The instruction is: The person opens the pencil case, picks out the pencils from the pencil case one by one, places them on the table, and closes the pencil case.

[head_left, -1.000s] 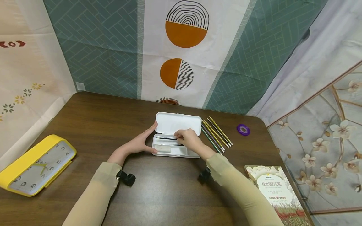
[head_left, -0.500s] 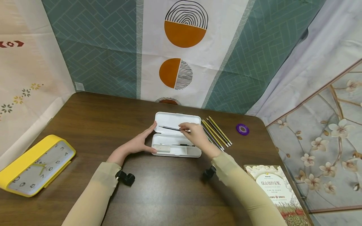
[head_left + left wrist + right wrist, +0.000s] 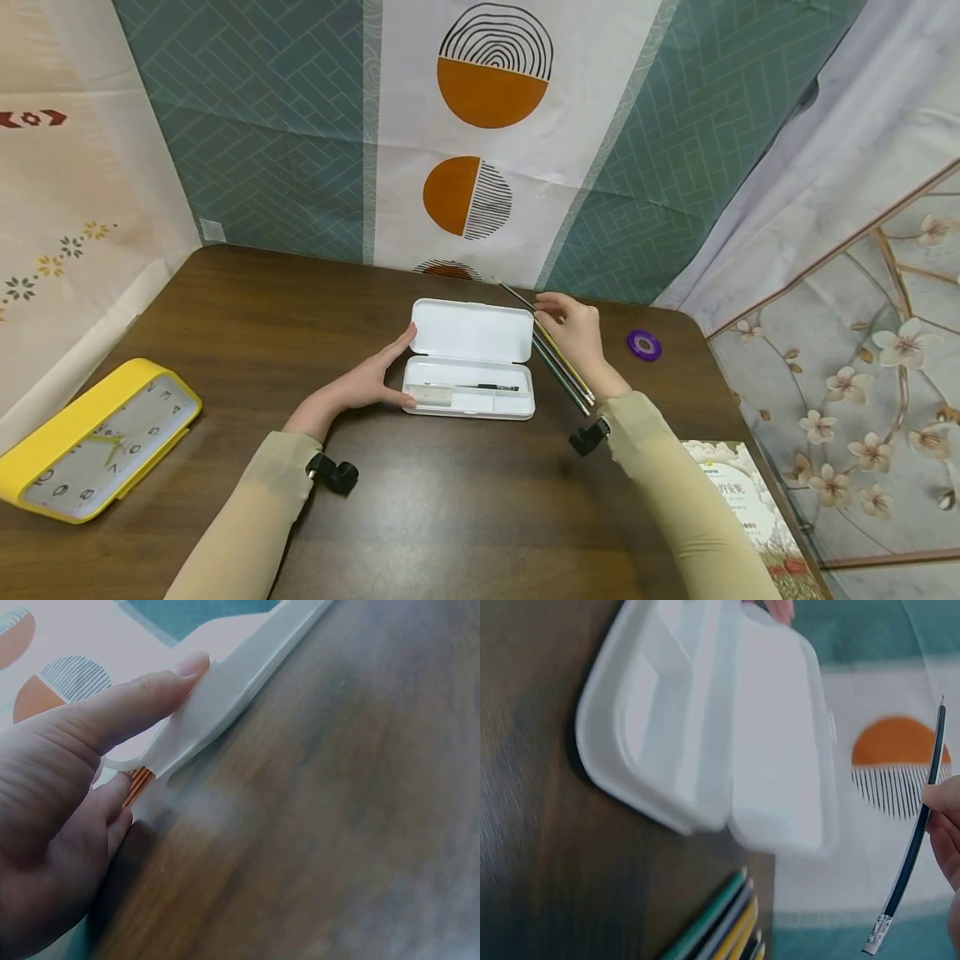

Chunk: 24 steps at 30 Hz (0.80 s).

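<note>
An opened white pencil case [image 3: 474,330] lies on the table in the head view, its lid folded back. My left hand [image 3: 363,382] spans its left end, fingers straight and spread. In the left wrist view the thumb rests on the case's wall [image 3: 202,712]. My right hand [image 3: 576,333] pinches a dark pencil [image 3: 916,844] between thumb and fingers, raised off the table beyond the case's right end. The pencil's eraser end points down in the right wrist view. Inside the case lie a whitish eraser [image 3: 432,395] and a thin black-and-clear pen [image 3: 497,387].
Several pencils [image 3: 727,922] lie side by side right of the case, partly hidden by my right hand in the head view. Farther right is a purple ring-shaped item [image 3: 644,345]. A yellow clock [image 3: 93,408] stands at left, and a book [image 3: 750,500] lies at right.
My right hand has lifted the dark pencil out of the case and carried it right and away, over the loose pencils. My left hand has stayed at the case's left end.
</note>
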### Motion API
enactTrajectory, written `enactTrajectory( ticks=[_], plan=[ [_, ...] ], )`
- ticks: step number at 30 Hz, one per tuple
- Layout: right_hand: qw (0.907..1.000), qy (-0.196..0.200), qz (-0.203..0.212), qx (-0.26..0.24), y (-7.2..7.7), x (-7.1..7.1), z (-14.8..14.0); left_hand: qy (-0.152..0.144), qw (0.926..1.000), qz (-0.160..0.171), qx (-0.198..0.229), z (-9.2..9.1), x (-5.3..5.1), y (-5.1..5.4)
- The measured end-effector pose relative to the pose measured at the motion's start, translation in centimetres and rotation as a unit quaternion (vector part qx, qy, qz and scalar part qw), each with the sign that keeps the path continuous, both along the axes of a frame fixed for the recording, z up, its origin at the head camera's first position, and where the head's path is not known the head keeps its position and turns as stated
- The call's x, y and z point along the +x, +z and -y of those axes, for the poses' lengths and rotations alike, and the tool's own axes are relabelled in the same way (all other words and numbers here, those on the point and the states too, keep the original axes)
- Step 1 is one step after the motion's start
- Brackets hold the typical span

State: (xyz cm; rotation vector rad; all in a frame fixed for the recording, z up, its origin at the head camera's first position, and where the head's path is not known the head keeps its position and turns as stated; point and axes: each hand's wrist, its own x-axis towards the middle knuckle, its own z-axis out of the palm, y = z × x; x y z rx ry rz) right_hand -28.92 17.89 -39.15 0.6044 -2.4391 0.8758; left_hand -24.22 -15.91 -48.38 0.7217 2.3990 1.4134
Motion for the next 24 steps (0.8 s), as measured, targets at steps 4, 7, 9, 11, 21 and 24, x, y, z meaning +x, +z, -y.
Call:
enactTrajectory(
  ticks=[4, 7, 9, 11, 21, 24],
  plan=[
    [0.9977, -0.05, 0.03, -0.035, 0.0, -1.0, -2.1, 0.0, 1.0, 0.0, 0.002, 0.0, 0.0, -0.1],
    [0.9938, -0.083, 0.055, -0.049, -0.1, -1.7, -3.6, 0.0, 1.0, 0.001, 0.002, 0.1, 0.0, -0.1],
    [0.991, -0.102, 0.07, -0.051, -0.3, -2.2, -4.7, -0.001, 1.0, 0.002, 0.002, 0.1, 0.0, -0.1],
    [0.9886, -0.116, 0.081, -0.052, -0.6, -2.5, -5.7, -0.001, 1.0, 0.002, 0.002, 0.1, 0.0, -0.1],
    [0.9757, -0.167, 0.136, -0.042, -3.1, -3.8, -9.8, 0.0, 1.0, -0.002, -0.003, 0.1, 0.0, -0.2],
    [0.9693, -0.182, 0.163, -0.033, -3.8, -3.9, -10.6, 0.001, 1.0, 0.0, -0.004, 0.0, -0.1, -0.2]
  ],
)
